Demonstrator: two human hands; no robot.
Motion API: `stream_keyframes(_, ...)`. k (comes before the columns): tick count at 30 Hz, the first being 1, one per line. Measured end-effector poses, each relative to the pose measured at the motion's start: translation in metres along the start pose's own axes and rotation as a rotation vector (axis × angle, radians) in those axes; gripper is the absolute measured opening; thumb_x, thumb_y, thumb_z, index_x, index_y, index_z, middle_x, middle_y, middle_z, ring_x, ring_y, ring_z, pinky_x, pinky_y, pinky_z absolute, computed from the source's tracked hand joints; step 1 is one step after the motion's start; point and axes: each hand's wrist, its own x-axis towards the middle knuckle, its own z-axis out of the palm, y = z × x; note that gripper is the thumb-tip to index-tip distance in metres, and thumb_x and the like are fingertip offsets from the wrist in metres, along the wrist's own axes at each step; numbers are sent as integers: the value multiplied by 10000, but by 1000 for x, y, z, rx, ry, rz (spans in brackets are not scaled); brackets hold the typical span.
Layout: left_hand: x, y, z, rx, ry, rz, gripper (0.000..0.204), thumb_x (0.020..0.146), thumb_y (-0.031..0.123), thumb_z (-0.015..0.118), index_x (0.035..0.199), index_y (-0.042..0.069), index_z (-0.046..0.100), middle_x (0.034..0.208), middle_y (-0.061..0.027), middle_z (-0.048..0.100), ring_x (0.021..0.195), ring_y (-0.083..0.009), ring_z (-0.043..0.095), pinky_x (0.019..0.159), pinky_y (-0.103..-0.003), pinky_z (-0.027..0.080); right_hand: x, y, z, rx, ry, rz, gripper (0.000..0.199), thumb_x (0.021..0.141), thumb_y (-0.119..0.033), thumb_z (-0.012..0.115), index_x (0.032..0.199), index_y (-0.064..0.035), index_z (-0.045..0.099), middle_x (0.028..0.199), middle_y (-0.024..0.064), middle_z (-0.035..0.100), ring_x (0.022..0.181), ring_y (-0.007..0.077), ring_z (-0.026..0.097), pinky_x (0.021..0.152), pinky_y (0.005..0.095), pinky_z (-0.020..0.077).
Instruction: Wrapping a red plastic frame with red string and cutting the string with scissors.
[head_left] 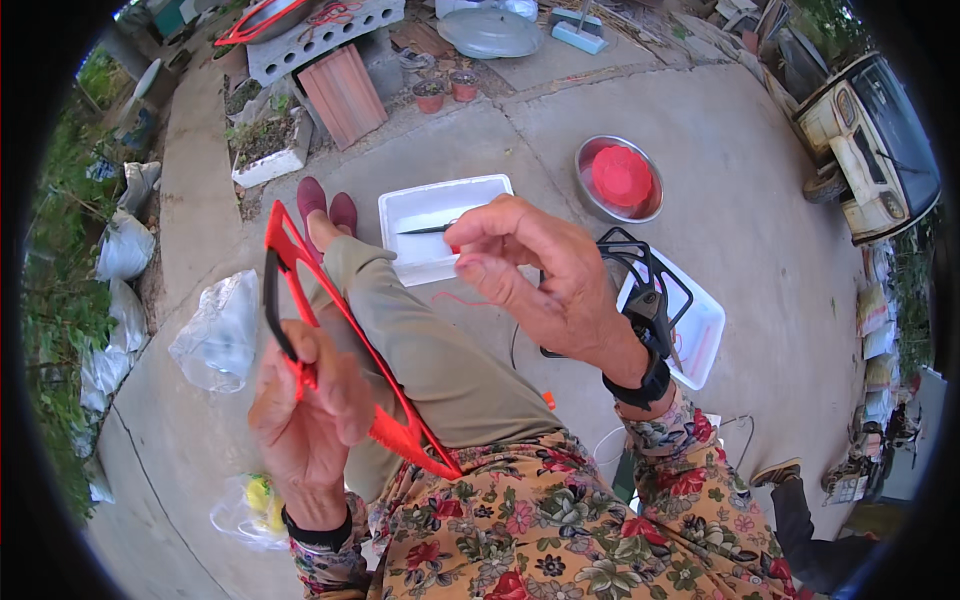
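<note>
My left hand [310, 410] is closed around the side of a bright red, thin-edged plastic frame [402, 436] with a black strip along one edge. The frame stands tilted over my lap. Above my knees, my right hand [540, 270] pinches a small red piece between thumb and fingertips; most of it is hidden. A thin red strand [465, 300] trails below those fingers. Just beyond them sits a white foam box [386, 222], with a dark pointed tool [425, 230] across it.
A metal basin [586, 196] holding a red bowl [622, 176] stands far right. Nearer are a white tray [708, 335] and a black wire-framed object [655, 300]. Plastic bags [220, 330] lie left. Another person's leg [795, 510] shows lower right, a vehicle [865, 150] farther off.
</note>
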Motion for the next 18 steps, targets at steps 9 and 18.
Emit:
stream_keyframes(9, -12, 24, -47, -131, 2, 161, 175, 892, 47, 531, 975, 47, 377, 692, -83, 453, 447, -170, 429, 429, -299, 371, -180, 197, -31, 15, 209, 1078, 188, 877, -205, 570, 925, -27, 611, 713, 15, 585, 557, 66, 528, 428, 226, 421)
stream_keyframes(18, -3, 35, -84, -241, 174, 209, 148, 902, 27, 500, 975, 31, 371, 689, -75, 412, 442, -167, 372, 429, -305, 332, -278, 233, 33, 38, -119, 1437, 198, 824, -181, 545, 895, -17, 632, 706, 48, 623, 550, 119, 569, 452, 263, 457)
